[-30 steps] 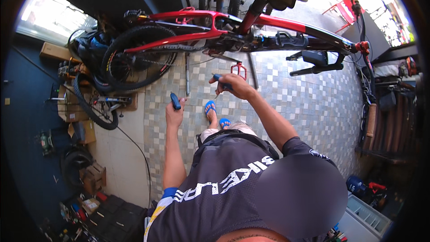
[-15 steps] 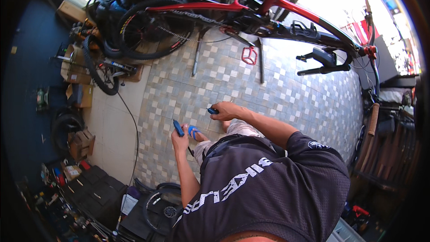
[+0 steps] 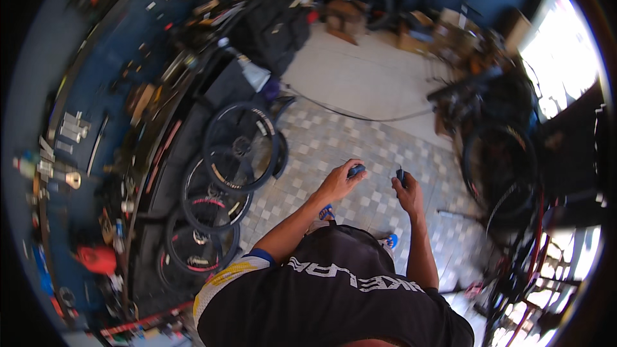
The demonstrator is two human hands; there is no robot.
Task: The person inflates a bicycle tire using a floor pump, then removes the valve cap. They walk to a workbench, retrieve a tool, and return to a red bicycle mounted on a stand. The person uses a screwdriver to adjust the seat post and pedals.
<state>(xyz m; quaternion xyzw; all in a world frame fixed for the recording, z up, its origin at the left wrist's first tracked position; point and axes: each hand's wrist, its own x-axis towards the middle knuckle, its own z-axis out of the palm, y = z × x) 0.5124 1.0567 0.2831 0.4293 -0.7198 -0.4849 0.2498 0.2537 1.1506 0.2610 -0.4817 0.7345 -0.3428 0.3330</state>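
My left hand [image 3: 339, 183] is closed around a short, dark blue, handle-like piece [image 3: 356, 170], held in front of my waist. A small gap to its right, my right hand [image 3: 409, 194] pinches a slim dark blue tool [image 3: 400, 175] with a thin tip pointing up and away from me. The two pieces are apart from each other. Blur and small size hide exactly what kind of tools they are. Both hands are in the air above the tiled floor [image 3: 334, 135], touching nothing else.
Several bicycle wheels [image 3: 241, 186] lean along the dark bench at left, below a wall of hanging tools [image 3: 74, 127]. A black cable [image 3: 360, 117] crosses the floor ahead. Cardboard boxes [image 3: 347, 19] stand at the far wall. A bike wheel [image 3: 472, 167] stands at right.
My body and view have turned left. The red bike has swung to the right edge, and the wheels and tool wall have come into view. Each hand still holds its blue piece.
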